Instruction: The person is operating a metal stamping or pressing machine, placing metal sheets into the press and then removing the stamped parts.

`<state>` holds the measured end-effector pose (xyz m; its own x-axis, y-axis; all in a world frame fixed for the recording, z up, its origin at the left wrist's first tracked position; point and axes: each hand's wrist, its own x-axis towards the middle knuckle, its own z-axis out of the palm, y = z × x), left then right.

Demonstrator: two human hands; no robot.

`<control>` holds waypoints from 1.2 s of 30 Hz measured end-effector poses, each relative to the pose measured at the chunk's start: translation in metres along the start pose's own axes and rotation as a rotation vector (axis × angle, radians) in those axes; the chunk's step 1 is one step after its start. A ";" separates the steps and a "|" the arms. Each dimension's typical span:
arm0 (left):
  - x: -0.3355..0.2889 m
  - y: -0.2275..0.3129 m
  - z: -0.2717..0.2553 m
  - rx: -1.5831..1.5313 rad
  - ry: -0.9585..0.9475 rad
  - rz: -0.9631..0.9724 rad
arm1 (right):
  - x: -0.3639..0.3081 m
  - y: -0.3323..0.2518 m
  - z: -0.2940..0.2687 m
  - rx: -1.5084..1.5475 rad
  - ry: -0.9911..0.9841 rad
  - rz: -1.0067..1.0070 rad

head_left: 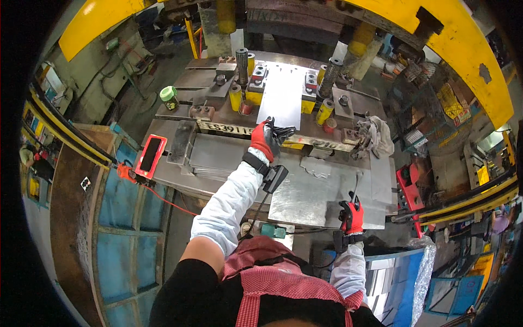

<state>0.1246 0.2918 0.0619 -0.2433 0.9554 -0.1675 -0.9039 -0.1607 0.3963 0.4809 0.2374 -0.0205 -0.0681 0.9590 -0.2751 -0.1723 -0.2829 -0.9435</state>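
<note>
My left hand (266,140), in a red and black glove, is at the near edge of a bright flat metal sheet (280,98). Its fingers look closed at that edge, though the glove hides part of the grip. The sheet lies between the two sides of a press die, reaching back from the hand. Lower right, my right hand (352,215), gloved alike, has its fingers closed around a thin dark rod (357,184) that points up and away. This hand is over a wide metal plate (305,193) on the near part of the bench.
Yellow guide posts (324,111) and coil springs (242,65) flank the sheet. Stacked metal sheets (218,152) lie left, near a red-cased phone (151,157) and a green-lidded jar (169,97). A grey rag (376,136) hangs at right. Yellow press frame (468,49) arches overhead.
</note>
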 end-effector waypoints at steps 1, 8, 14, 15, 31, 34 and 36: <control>0.000 0.001 0.001 0.016 0.020 -0.003 | 0.002 0.008 -0.009 -0.053 0.060 -0.052; 0.003 0.003 -0.010 0.077 -0.038 0.119 | 0.019 0.045 -0.039 0.279 -0.082 0.089; 0.002 0.003 -0.003 0.149 -0.022 0.115 | 0.032 0.060 -0.057 0.361 -0.189 0.124; 0.002 0.003 -0.001 0.135 -0.030 0.118 | 0.030 0.059 -0.054 0.341 -0.181 0.089; 0.006 0.006 -0.002 0.101 0.009 0.073 | 0.037 0.070 -0.069 0.345 -0.173 0.105; 0.005 0.006 0.001 0.102 0.039 0.050 | 0.037 0.069 -0.067 0.364 -0.168 0.104; 0.006 0.005 0.004 0.054 0.125 -0.013 | 0.033 0.063 -0.066 0.345 -0.195 0.053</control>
<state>0.1201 0.2980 0.0660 -0.2770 0.9184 -0.2826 -0.8876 -0.1319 0.4413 0.5329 0.2526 -0.1014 -0.2655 0.9310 -0.2504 -0.4814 -0.3531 -0.8023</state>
